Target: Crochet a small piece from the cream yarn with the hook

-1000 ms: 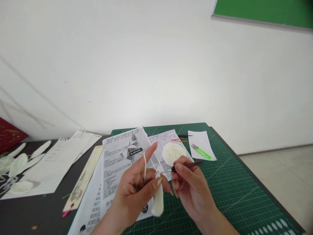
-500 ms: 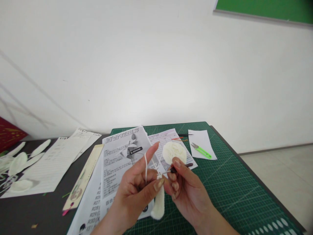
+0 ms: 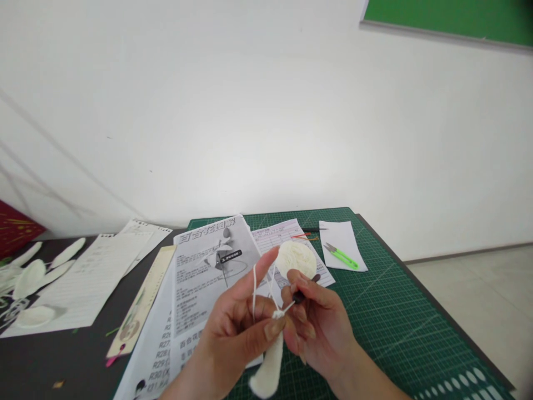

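Observation:
Between thumb and fingers, my left hand pinches the top of a narrow white crocheted piece, which hangs down tilted to the left. White yarn loops round its raised index finger. My right hand grips a crochet hook by its dark handle, the tip meeting the top edge of the white piece. Behind my right hand, a ball of white yarn rests on a printed sheet.
Printed pages lie on the green cutting mat. Green snips rest on white paper at the right. To the left are a cream ruler-like strip, lined sheets and several white crocheted petals.
Both hands have shifted slightly, my left one to the right. The hook's angle is steeper, and the hanging piece has swung lower, its bottom end further left.

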